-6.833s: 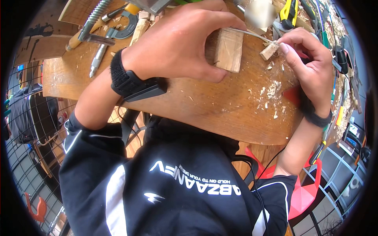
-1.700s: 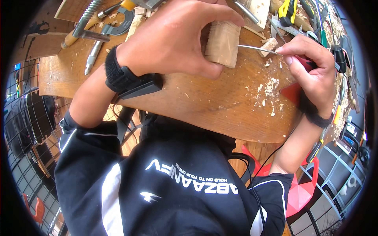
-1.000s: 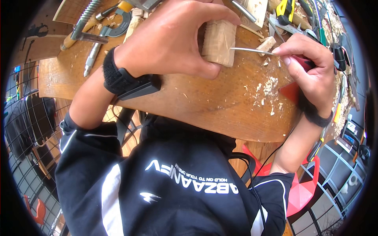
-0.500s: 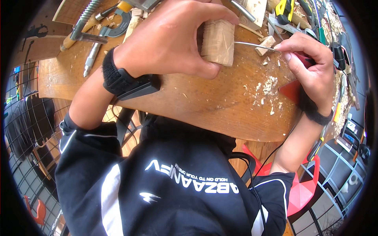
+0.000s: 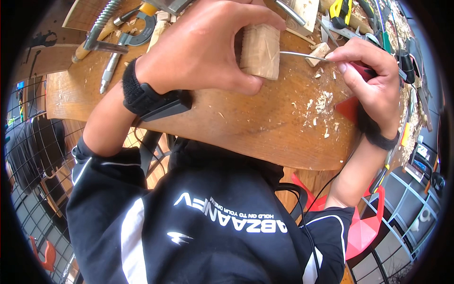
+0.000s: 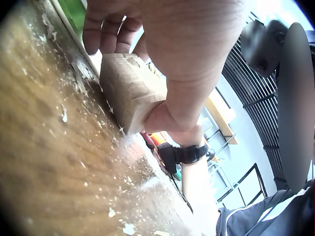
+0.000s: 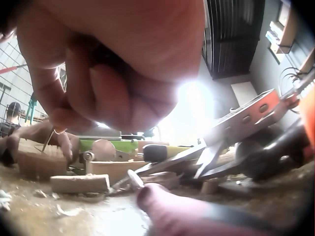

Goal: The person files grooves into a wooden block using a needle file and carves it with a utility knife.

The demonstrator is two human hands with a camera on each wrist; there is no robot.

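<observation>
My left hand [image 5: 203, 52] grips a pale wooden block [image 5: 261, 51] between thumb and fingers above the workbench. Fine ridges run down the block's left side; its right part looks smoother. In the left wrist view, the block [image 6: 129, 91] sits close over the bench, with the thumb at its near end. My right hand [image 5: 371, 71] pinches a slim metal-shafted tool [image 5: 305, 55] between thumb and forefinger, a red part showing at the palm. The tool's tip is right at the block's right edge. The right wrist view shows its shaft [image 7: 48, 140] slanting over the block [image 7: 39, 164].
Wood shavings [image 5: 324, 104] and a small wood offcut [image 5: 318, 54] lie near the right hand. A micrometer [image 5: 137, 33] and a clamp screw [image 5: 106, 23] stand at left. A yellow utility knife [image 5: 341, 14] and calipers [image 5: 343, 31] lie at the back right. A pink-handled tool [image 7: 172, 209] is close by.
The tool's tip has gone from the block's top edge to its right side. The block has turned in the left hand and moved slightly left, its ridged side now showing.
</observation>
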